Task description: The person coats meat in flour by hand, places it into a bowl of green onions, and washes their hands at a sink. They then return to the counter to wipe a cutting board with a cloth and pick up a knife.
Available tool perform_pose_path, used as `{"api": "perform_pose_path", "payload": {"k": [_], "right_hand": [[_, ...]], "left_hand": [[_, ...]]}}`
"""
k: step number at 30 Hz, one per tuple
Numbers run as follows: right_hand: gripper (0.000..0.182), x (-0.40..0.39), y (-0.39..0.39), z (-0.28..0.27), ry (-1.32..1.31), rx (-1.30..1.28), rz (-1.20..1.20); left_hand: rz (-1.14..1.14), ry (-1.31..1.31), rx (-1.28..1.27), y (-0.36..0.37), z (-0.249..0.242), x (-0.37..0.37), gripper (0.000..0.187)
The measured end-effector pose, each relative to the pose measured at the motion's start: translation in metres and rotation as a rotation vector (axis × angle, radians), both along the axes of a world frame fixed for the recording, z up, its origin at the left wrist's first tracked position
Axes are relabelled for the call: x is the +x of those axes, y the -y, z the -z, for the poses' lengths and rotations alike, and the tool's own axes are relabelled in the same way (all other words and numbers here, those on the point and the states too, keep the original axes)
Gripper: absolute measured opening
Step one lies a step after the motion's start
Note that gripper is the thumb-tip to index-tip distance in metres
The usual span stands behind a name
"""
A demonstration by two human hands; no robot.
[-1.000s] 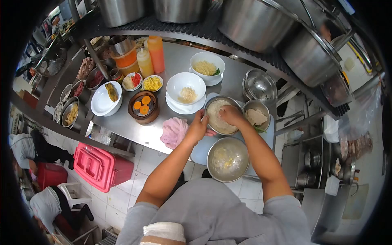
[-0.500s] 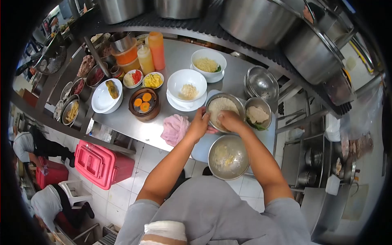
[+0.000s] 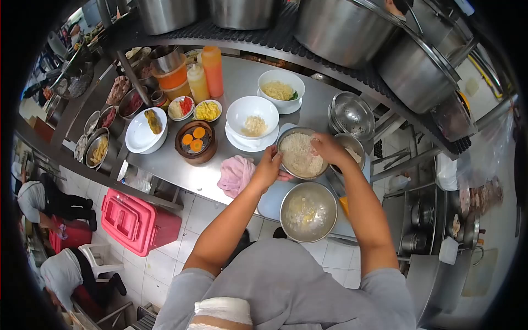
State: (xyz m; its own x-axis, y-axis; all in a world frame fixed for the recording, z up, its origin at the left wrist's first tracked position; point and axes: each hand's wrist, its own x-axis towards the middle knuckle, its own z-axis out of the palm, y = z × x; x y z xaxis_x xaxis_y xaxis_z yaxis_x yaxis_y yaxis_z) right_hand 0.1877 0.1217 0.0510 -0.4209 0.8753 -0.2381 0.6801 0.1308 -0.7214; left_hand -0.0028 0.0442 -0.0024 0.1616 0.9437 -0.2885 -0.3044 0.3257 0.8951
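Note:
My left hand (image 3: 270, 168) grips the left rim of a metal bowl (image 3: 282, 153), thumb on the rim and fingers below it. Pale, coarse crumbs (image 3: 301, 155) fill this bowl. At its right side my right hand (image 3: 329, 149) has its curled fingertips over the crumbs; what they hold, if anything, is hidden. Behind that hand a smaller metal bowl (image 3: 352, 144) with pale contents is partly covered. Closer to me, another metal bowl (image 3: 308, 212) has wet, yellowish residue in its bottom. A yellow-orange handle (image 3: 344, 207) shows beside my right forearm.
A pink cloth (image 3: 236, 175) lies left of my left hand. Behind stand a white bowl (image 3: 252, 113), a noodle bowl (image 3: 279, 91) and a brown pot (image 3: 195, 144) with carrot slices. Metal colanders (image 3: 352, 114) sit at right. A shelf of large pots (image 3: 344, 33) overhangs the table.
My right hand has moved from the middle of the crumb bowl to its right edge, showing more crumbs and covering part of the smaller bowl. My left hand keeps its hold.

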Motion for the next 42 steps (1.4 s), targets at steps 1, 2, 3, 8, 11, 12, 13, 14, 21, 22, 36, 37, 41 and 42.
{"api": "perform_pose_path", "payload": {"k": [1, 2, 3, 8, 11, 12, 13, 14, 21, 22, 36, 37, 41, 42], "right_hand": [[0.026, -0.001, 0.006, -0.014, 0.068, 0.120, 0.079], [0.022, -0.002, 0.008, -0.008, 0.226, 0.285, 0.063], [0.022, -0.002, 0.010, -0.003, 0.228, 0.288, 0.067], [0.022, -0.011, 0.016, 0.032, 0.392, 0.434, 0.083], [0.026, -0.011, 0.012, 0.031, 0.378, 0.381, 0.108], [0.030, -0.011, 0.010, 0.029, 0.335, 0.326, 0.113], [0.030, -0.012, 0.007, 0.025, 0.334, 0.329, 0.112], [0.032, -0.013, 0.004, 0.020, 0.381, 0.254, 0.066], [0.034, -0.011, 0.020, -0.023, 0.424, 0.266, -0.060], [0.034, -0.011, 0.022, -0.033, 0.424, 0.269, -0.058], [0.027, 0.078, 0.000, -0.074, -0.005, 0.221, 0.332], [0.029, 0.087, -0.004, -0.071, 0.022, 0.221, 0.420], [0.029, 0.117, -0.016, -0.032, -0.208, 0.102, 0.551], [0.029, 0.124, -0.019, -0.017, -0.212, 0.102, 0.552]], "left_hand": [[0.003, 0.012, -0.003, -0.001, -0.002, 0.000, 0.044], [0.008, 0.011, 0.002, -0.002, -0.002, 0.000, 0.044], [0.005, 0.006, 0.009, -0.003, 0.000, 0.001, 0.044], [0.020, 0.044, -0.018, -0.004, 0.004, 0.000, 0.049], [0.023, 0.029, -0.015, -0.004, 0.004, 0.001, 0.049], [0.024, 0.034, -0.012, -0.004, 0.004, 0.001, 0.049], [0.025, 0.039, -0.007, -0.003, 0.004, 0.001, 0.049], [0.021, 0.038, -0.004, -0.003, 0.005, 0.000, 0.049], [0.027, 0.027, -0.011, -0.004, 0.006, -0.001, 0.049], [0.031, 0.027, -0.015, -0.005, 0.006, -0.001, 0.049], [0.026, -0.095, -0.011, 0.002, -0.006, -0.002, 0.048], [0.038, -0.099, -0.007, 0.001, -0.007, -0.003, 0.048], [0.048, -0.119, -0.011, 0.000, -0.010, -0.005, 0.050], [0.051, -0.119, -0.015, 0.000, -0.010, -0.005, 0.050]]}}
